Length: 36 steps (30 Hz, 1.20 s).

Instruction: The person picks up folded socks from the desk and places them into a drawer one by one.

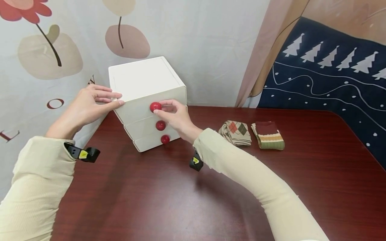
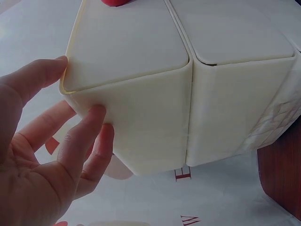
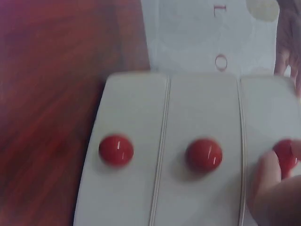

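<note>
My right hand [image 1: 176,117] pinches the top knob [image 1: 155,107] between thumb and fingers, while the loose, fairly straight fingers of my left hand [image 1: 87,103] rest around the near upper-left corner of the white chest of drawers [image 1: 144,80], thumb at the front edge. The chest stands on the table [image 1: 169,207] against the curtain, all three drawers looking shut. The knob is round and shiny, so I judge that a hard tug could slip it out of my fingertips. If the drawer sticks, the whole chest might slide or tip towards me, since my left fingers only lie on it rather than clamp it. They also sit at one corner, so an uneven pull could swivel the chest or jam the drawer crooked. My left thumb is close enough to the drawer's front to get in its way or be nipped. The middle knob [image 1: 161,125] sits just below my right hand and could catch a knuckle. My right sleeve passes near the folded argyle cloth [image 1: 236,133]; a careless elbow could shove it into the striped cloth [image 1: 268,135].
</note>
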Each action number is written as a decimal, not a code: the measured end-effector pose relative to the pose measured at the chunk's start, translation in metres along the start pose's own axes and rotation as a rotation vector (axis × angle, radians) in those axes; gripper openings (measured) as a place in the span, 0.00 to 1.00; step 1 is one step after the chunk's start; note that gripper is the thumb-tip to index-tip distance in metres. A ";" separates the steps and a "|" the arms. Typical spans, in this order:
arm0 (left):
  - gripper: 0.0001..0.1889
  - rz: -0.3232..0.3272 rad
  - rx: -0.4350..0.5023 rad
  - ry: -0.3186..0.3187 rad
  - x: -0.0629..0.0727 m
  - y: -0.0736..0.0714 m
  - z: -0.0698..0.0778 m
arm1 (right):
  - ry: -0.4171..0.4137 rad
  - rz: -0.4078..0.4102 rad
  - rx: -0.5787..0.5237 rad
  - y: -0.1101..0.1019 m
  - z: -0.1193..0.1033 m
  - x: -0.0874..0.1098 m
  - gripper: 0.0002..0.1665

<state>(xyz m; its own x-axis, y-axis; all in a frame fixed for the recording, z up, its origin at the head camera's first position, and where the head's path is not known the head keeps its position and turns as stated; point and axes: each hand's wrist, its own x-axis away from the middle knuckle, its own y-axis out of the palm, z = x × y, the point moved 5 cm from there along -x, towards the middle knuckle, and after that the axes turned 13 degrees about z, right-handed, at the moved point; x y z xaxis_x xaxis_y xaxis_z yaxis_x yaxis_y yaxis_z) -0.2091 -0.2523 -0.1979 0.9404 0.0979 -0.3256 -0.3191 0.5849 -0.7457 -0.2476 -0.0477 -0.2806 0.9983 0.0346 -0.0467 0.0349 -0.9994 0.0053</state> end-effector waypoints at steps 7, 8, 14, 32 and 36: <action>0.28 -0.008 -0.013 0.007 0.000 0.000 0.001 | -0.122 -0.129 0.171 -0.006 0.024 -0.003 0.17; 0.28 -0.008 -0.012 0.007 0.000 0.001 0.001 | -0.130 -0.129 0.180 -0.006 0.027 -0.003 0.18; 0.28 -0.001 -0.009 0.006 0.001 0.002 0.001 | -0.178 -0.101 0.204 0.000 0.040 -0.001 0.19; 0.29 0.001 -0.009 0.006 0.001 0.000 0.001 | -0.149 -0.049 0.150 -0.003 0.045 0.011 0.14; 0.29 0.001 -0.008 0.008 0.001 0.001 0.001 | -0.137 -0.055 0.117 -0.009 0.048 0.027 0.16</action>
<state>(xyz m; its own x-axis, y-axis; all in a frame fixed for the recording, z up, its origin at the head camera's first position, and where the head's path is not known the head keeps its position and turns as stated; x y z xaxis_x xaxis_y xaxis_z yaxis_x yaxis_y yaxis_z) -0.2079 -0.2511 -0.1987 0.9393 0.0920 -0.3307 -0.3207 0.5785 -0.7500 -0.2235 -0.0380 -0.3296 0.9792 0.0957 -0.1789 0.0755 -0.9903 -0.1167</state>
